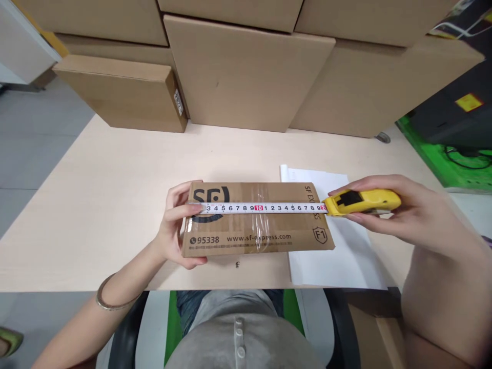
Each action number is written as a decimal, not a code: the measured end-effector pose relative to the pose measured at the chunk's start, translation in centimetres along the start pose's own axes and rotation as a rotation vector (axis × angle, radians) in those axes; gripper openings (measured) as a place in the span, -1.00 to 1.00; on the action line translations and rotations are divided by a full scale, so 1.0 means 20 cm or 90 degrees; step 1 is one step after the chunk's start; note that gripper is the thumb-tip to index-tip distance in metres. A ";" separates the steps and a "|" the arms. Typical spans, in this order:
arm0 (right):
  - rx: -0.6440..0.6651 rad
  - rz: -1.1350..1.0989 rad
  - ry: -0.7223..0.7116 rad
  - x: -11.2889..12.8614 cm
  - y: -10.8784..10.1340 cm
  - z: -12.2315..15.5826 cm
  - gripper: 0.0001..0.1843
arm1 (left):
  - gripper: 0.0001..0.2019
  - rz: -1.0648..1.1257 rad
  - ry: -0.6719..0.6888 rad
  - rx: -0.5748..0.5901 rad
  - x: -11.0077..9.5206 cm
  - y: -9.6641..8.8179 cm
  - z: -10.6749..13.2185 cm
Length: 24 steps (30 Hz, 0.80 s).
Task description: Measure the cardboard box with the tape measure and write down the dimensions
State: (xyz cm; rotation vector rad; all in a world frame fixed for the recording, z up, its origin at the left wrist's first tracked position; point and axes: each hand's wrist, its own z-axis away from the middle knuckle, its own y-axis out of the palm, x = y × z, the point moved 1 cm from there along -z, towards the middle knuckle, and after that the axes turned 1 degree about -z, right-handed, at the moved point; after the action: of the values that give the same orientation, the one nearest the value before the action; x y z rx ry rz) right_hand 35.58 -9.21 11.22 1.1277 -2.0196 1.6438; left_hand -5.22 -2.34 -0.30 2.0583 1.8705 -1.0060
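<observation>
A small brown cardboard box [246, 230] printed with "SF" and a web address is held above the table by my left hand [177, 223]. The fingers of that hand wrap round the box's left end, and one finger presses the tape's end onto its top face. Across the box runs the white blade [269, 208] of a tape measure, with numbers and a red 10 showing. My right hand [400, 210] grips the yellow tape measure case [363, 201] just past the box's right edge, where the blade comes out near the 20 mark.
White paper [330, 261] lies on the pale table [115, 205], partly under the box. Large cardboard boxes [246, 72] stand along the table's back, and a flatter carton [119, 97] sits at the back left. Dark equipment [453, 113] stands at the right.
</observation>
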 end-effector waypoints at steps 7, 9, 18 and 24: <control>-0.001 -0.012 -0.009 -0.01 0.01 0.00 -0.57 | -0.14 -0.038 -0.025 -0.010 0.01 0.00 0.01; 0.002 0.003 -0.014 0.01 -0.01 0.00 -0.58 | -0.15 -0.042 -0.025 -0.010 0.01 0.00 0.02; 0.148 0.010 -0.119 0.28 0.14 -0.29 -0.57 | -0.10 -0.011 0.004 0.029 0.00 -0.02 -0.01; 0.339 -0.058 -0.212 0.48 0.45 -0.56 -0.56 | 0.20 -0.021 -0.033 0.015 -0.03 -0.03 0.07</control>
State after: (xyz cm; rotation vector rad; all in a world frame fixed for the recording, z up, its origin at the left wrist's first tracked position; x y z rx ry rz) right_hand 20.18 -2.17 14.82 1.7446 -1.7053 2.1311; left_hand -6.27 -3.47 -0.91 2.0019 1.8809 -1.0841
